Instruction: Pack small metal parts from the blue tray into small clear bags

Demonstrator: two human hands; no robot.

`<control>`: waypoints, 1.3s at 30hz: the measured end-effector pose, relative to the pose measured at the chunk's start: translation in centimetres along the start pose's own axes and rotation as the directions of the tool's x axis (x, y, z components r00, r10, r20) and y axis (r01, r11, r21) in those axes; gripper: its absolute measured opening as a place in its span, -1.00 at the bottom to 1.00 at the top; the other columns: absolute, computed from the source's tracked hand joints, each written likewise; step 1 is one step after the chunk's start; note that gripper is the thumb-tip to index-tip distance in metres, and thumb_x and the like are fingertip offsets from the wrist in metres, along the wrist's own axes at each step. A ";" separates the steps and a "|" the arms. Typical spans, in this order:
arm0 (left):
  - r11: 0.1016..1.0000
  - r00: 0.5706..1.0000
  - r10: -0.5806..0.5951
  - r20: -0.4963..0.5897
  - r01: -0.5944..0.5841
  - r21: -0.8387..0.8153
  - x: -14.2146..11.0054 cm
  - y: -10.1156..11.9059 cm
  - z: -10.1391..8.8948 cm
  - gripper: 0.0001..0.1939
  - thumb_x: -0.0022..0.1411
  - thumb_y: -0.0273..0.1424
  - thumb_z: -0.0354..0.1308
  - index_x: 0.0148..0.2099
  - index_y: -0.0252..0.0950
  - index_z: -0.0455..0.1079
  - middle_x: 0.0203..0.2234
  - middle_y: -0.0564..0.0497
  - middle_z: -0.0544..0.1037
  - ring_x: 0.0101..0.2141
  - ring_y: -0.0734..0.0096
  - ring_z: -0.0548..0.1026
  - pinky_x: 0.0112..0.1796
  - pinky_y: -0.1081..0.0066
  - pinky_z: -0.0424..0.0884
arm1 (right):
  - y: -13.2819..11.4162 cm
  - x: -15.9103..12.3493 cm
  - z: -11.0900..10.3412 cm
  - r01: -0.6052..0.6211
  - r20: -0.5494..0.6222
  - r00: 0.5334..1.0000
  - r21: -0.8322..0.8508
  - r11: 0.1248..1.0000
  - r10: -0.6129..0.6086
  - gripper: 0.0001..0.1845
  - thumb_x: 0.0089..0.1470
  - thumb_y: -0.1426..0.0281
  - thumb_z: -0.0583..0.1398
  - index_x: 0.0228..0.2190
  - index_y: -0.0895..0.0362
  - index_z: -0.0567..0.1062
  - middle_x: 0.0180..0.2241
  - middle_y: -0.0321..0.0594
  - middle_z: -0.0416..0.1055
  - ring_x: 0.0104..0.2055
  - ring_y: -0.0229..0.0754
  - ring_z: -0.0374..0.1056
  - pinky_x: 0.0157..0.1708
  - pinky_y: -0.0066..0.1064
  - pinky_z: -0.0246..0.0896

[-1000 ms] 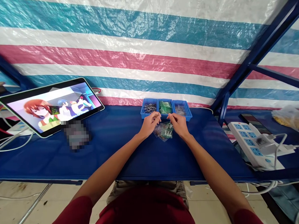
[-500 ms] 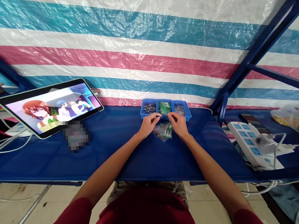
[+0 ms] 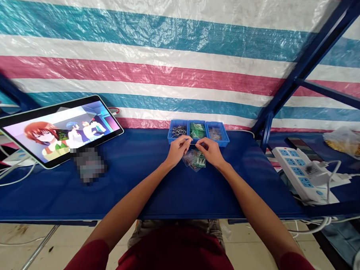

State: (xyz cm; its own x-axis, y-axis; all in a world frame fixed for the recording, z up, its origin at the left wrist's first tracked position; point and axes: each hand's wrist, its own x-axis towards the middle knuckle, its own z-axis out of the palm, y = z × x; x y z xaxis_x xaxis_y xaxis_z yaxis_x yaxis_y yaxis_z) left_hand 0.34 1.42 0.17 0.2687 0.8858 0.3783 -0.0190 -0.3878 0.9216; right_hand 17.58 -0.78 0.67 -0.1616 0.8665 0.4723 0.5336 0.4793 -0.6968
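Observation:
My left hand (image 3: 178,150) and my right hand (image 3: 212,151) are close together in front of a blue three-part bin (image 3: 199,141). The fingers of both are pinched, and a thin, small piece seems to lie between the fingertips; its kind is too small to make out. Below them on the table is a pile of small clear plastic bags (image 3: 195,161), some with green and metal bits inside. The bin's left part holds dark metal pins or screws (image 3: 179,131), the middle one green packets (image 3: 197,130), the right one clear small pieces (image 3: 215,134).
A tablet (image 3: 60,132) playing a cartoon leans at the left of the blue table (image 3: 134,192), with a blurred dark object (image 3: 90,164) before it. To the right are a white power strip (image 3: 299,173) with cables and a bag of yellowish pieces (image 3: 349,143). Striped sheeting (image 3: 165,72) hangs behind.
My right hand's fingertips have come down and nearer to my left hand's. The camera view has shifted slightly; the bags and bin look the same.

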 end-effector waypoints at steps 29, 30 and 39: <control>0.584 0.956 0.293 -0.014 -0.168 0.794 1.8 -1.1 -4.5 -0.66 0.34 -0.21 -0.03 -0.04 -0.26 0.47 -0.03 -0.18 0.49 0.00 0.09 0.41 0.00 0.19 0.29 | 0.5 -0.1 0.1 -0.094 -0.032 0.995 -0.028 0.995 0.093 -0.61 0.17 0.15 0.05 -0.54 0.11 0.45 -0.66 -0.32 0.27 -0.59 -0.25 0.17 -0.52 -0.42 0.03; 0.597 0.963 0.263 0.053 -0.206 0.775 1.6 -1.2 -4.2 -0.66 0.35 -0.22 -0.04 -0.08 -0.25 0.49 -0.13 -0.15 0.53 -0.09 0.16 0.46 -0.06 0.26 0.32 | 0.7 0.0 0.1 -0.097 -0.035 0.995 -0.044 0.994 0.096 -0.62 0.17 0.17 0.07 -0.54 0.12 0.45 -0.65 -0.31 0.29 -0.59 -0.25 0.18 -0.51 -0.42 0.03; 0.684 0.881 0.046 0.471 -0.371 0.628 0.5 -2.3 -2.6 -0.67 0.19 -0.09 0.15 -0.22 -0.23 0.51 -0.35 -0.03 0.52 -0.40 0.33 0.44 -0.40 0.46 0.22 | 1.4 0.1 -1.2 -0.061 0.393 0.896 -0.352 0.934 0.207 -0.73 -0.19 0.24 0.38 -0.43 0.10 0.51 -0.51 -0.31 0.40 -0.50 -0.26 0.24 -0.53 -0.46 -0.07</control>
State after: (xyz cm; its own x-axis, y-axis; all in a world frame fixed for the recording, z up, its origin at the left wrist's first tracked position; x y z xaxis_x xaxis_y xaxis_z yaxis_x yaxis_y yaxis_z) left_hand -1.96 3.42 -1.57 0.6898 0.6423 0.3340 0.4916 -0.7543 0.4352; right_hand 19.32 -0.25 0.41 -0.3609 0.9302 0.0665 0.8006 0.3456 -0.4895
